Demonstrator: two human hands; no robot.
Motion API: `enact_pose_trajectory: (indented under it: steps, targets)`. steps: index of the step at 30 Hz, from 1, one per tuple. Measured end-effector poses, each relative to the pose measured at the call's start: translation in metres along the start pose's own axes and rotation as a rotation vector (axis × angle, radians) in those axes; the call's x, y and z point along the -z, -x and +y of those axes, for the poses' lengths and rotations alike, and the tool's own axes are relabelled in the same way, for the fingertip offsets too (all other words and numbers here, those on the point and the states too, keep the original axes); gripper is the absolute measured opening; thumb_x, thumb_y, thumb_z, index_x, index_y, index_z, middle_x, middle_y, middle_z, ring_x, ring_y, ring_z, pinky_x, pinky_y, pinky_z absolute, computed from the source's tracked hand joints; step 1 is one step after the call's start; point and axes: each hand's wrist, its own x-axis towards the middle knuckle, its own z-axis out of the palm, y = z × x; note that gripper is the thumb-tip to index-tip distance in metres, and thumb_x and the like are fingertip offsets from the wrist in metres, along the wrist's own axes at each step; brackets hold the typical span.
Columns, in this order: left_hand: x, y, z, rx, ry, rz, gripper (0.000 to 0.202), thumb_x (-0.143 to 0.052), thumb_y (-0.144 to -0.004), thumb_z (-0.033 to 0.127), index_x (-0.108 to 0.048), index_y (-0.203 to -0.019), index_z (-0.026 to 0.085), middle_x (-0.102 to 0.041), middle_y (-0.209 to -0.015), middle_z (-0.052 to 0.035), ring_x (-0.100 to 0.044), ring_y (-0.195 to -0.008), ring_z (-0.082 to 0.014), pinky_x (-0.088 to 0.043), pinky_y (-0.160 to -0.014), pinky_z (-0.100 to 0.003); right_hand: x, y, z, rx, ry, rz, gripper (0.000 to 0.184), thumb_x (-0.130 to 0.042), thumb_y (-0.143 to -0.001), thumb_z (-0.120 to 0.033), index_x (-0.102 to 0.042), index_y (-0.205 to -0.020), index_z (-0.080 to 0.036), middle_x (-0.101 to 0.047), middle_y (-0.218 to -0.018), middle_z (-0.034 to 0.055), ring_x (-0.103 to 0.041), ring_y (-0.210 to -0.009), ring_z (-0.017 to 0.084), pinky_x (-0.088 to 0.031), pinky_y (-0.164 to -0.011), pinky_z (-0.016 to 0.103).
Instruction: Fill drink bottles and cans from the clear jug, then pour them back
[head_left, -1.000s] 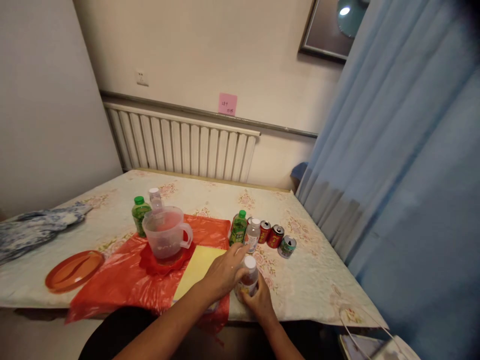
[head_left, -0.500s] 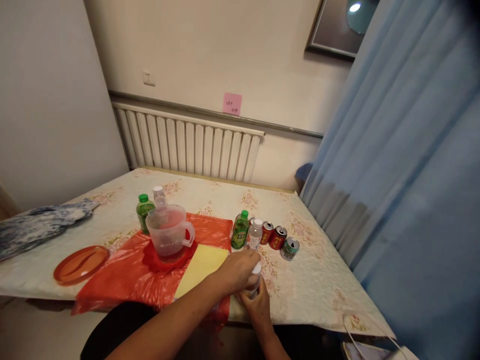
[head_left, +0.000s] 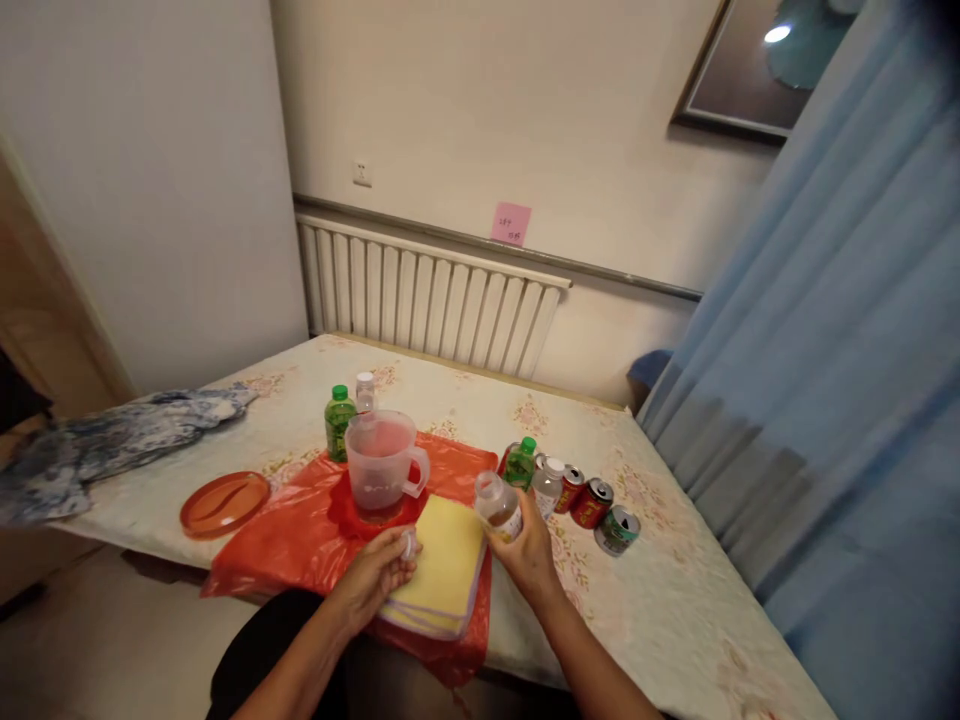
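Note:
My right hand (head_left: 531, 553) grips a small clear bottle (head_left: 498, 504) with no cap on it, tilted left towards the clear plastic jug (head_left: 381, 464). My left hand (head_left: 375, 572) pinches the white cap (head_left: 407, 543) beside the yellow cloth (head_left: 445, 555). The jug stands on a red plate on a red plastic sheet (head_left: 292, 530). Behind the jug stand a green bottle (head_left: 338, 422) and a clear bottle (head_left: 365, 391).
A green bottle (head_left: 520, 464), a clear bottle (head_left: 549, 485) and three cans (head_left: 595, 502) stand in a row to the right. An orange lid (head_left: 224, 503) lies left, a blue-white cloth (head_left: 112, 445) further left. A blue curtain (head_left: 840, 400) hangs at right, a radiator (head_left: 427, 300) behind.
My left hand has come off the bottle with the cap in it and moved left. My right hand lifted the bottle and tilted it towards the jug. The view shifted left.

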Motion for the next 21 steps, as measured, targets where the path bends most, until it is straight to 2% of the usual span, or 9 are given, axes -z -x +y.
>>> enact_pose_trajectory:
  steps: [2,4,8,11,15,21]
  targets:
    - [0.030,0.004,-0.006,0.056,0.127,-0.009,0.035,-0.076,-0.073,0.026,-0.063,-0.104,0.016,-0.071,-0.090,-0.0058,-0.067,-0.071,-0.0121,-0.052,-0.071,-0.024,-0.004,-0.032,-0.015,0.099,0.045,-0.020,0.054,-0.061,-0.066,-0.019,-0.052,-0.119,-0.018,-0.061,-0.113,0.0100,-0.056,-0.106,0.026,-0.044,-0.095,0.039]
    - [0.053,0.009,-0.012,0.066,0.207,-0.031,0.036,-0.076,-0.075,0.022,-0.062,-0.108,0.017,-0.072,-0.095,-0.0063,-0.068,-0.078,-0.0139,-0.052,-0.078,-0.026,-0.011,-0.061,-0.026,0.207,0.121,-0.061,0.054,-0.060,-0.065,-0.017,-0.053,-0.118,-0.017,-0.061,-0.111,0.0098,-0.055,-0.103,0.026,-0.044,-0.094,0.040]
    - [0.079,0.013,-0.023,0.057,0.255,-0.064,0.040,-0.075,-0.076,0.022,-0.060,-0.113,0.018,-0.071,-0.101,-0.0069,-0.069,-0.085,-0.0166,-0.051,-0.083,-0.029,-0.026,-0.109,-0.042,0.387,0.318,-0.163,0.056,-0.058,-0.067,-0.015,-0.051,-0.122,-0.016,-0.059,-0.114,0.0115,-0.052,-0.104,0.026,-0.041,-0.093,0.039]
    - [0.084,0.011,-0.029,0.051,0.245,-0.060,0.041,-0.076,-0.075,0.024,-0.060,-0.112,0.019,-0.071,-0.097,-0.0057,-0.069,-0.082,-0.0165,-0.051,-0.083,-0.030,-0.035,-0.134,-0.053,0.485,0.471,-0.227,0.059,-0.058,-0.068,-0.014,-0.049,-0.127,-0.016,-0.058,-0.115,0.0125,-0.049,-0.106,0.027,-0.038,-0.094,0.039]
    - [0.082,0.006,-0.032,0.027,0.253,-0.050,0.042,-0.079,-0.072,0.026,-0.062,-0.110,0.019,-0.071,-0.093,-0.0057,-0.069,-0.079,-0.0167,-0.050,-0.081,-0.030,-0.043,-0.155,-0.066,0.591,0.663,-0.286,0.056,-0.058,-0.071,-0.014,-0.050,-0.126,-0.015,-0.058,-0.112,0.0137,-0.047,-0.104,0.028,-0.034,-0.093,0.039]
    - [0.080,0.004,-0.032,0.023,0.247,-0.039,0.043,-0.078,-0.072,0.029,-0.061,-0.110,0.019,-0.071,-0.094,-0.0063,-0.068,-0.077,-0.0169,-0.049,-0.077,-0.030,-0.047,-0.174,-0.077,0.660,0.760,-0.331,0.045,-0.056,-0.075,-0.014,-0.053,-0.120,-0.016,-0.058,-0.107,0.0137,-0.047,-0.098,0.027,-0.030,-0.091,0.040]
